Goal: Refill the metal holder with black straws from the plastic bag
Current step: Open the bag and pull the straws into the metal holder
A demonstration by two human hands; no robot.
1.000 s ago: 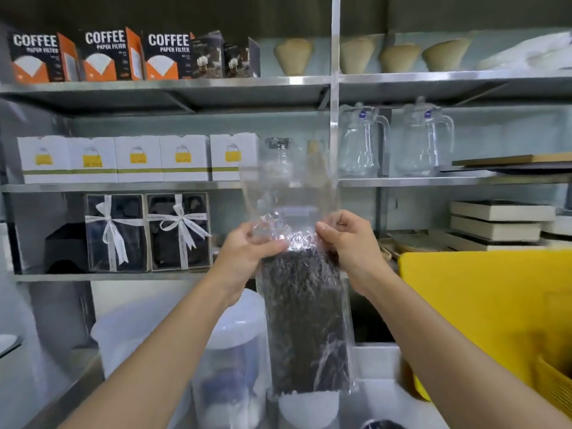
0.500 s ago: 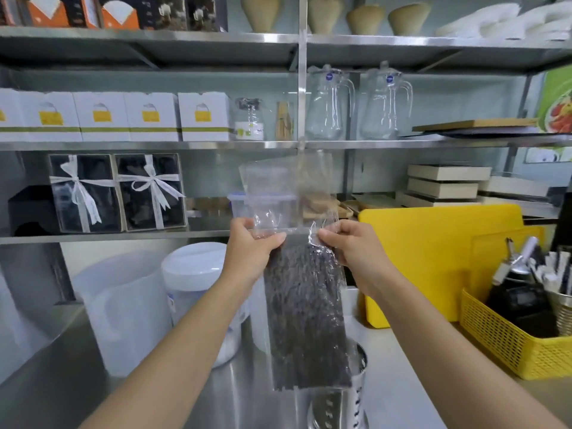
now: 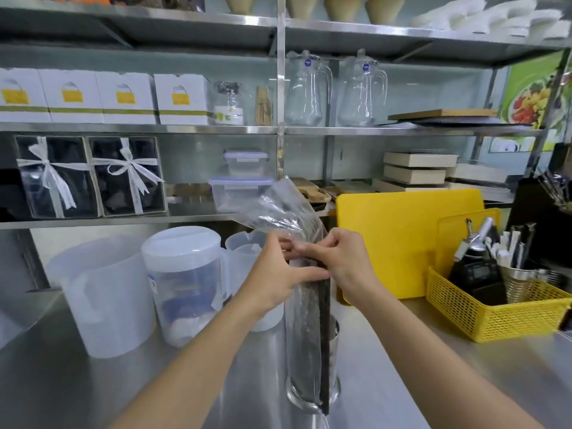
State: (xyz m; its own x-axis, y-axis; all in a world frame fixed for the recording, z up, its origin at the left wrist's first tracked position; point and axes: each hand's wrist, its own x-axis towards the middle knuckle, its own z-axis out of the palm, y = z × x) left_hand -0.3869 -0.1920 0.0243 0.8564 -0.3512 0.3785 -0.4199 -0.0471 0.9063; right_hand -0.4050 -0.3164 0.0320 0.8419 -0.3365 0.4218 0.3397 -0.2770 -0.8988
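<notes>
Left hand (image 3: pixel 280 275) and right hand (image 3: pixel 342 261) both pinch plastic bag (image 3: pixel 301 335) of black straws (image 3: pixel 323 342), fingers closed on it, bag upright in front of metal holder (image 3: pixel 333 339) on counter (image 3: pixel 93 382).

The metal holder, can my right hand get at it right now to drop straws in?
Probably not yet. The right hand and left hand both pinch the plastic bag of black straws, which hangs straight in front of the metal holder and hides most of it. The bag must shift aside first.
</notes>
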